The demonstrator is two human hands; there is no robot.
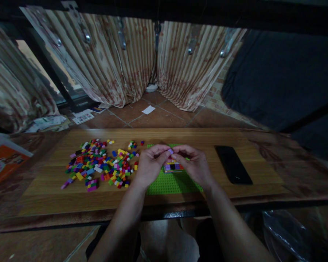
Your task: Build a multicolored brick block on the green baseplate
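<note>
A small purple toy brick (171, 151) is pinched between the fingertips of my left hand (152, 162) and my right hand (193, 163). Both hands are closed and meet over the green baseplate (166, 184). Just below the fingertips, a low block of joined bricks (173, 167) in purple, black, orange and other colours stands on the plate. My hands cover its upper and side parts, so its full shape is hidden.
A wide pile of loose coloured bricks (98, 165) lies on the wooden board (71, 202) to the left. A black phone-like slab (233, 165) rests on the right. An orange and white package (5, 160) sits at the far left. Striped curtains (120, 65) hang behind.
</note>
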